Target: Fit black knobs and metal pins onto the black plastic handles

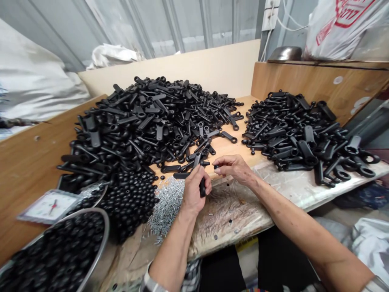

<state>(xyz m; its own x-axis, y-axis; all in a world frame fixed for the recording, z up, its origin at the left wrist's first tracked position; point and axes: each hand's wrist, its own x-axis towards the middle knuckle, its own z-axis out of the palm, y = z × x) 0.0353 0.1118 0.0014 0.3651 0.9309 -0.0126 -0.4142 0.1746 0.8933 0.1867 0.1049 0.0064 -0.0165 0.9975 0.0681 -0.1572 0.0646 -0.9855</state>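
My left hand (pixel 194 188) is closed around a black plastic crank handle (pixel 202 187), whose lower part shows between the thumb and fingers. Just to its right, my right hand (pixel 233 168) pinches a small round black knob (pixel 216 166) between thumb and fingertips, apart from the handle. Beside the left wrist lies a heap of small silver pins or screws (pixel 168 202). Left of that is a pile of round black knobs (pixel 130 202). Behind both hands rises a large mound of black crank handles (pixel 152 117).
A second pile of black handles (pixel 291 134) lies on the right of the table. At lower left stands a metal bowl (pixel 106 227) full of black knobs, near a square white clock (pixel 50 206). Wooden boards (pixel 225 67) border the table. A metal bowl (pixel 285 53) rests upside down on the right ledge.
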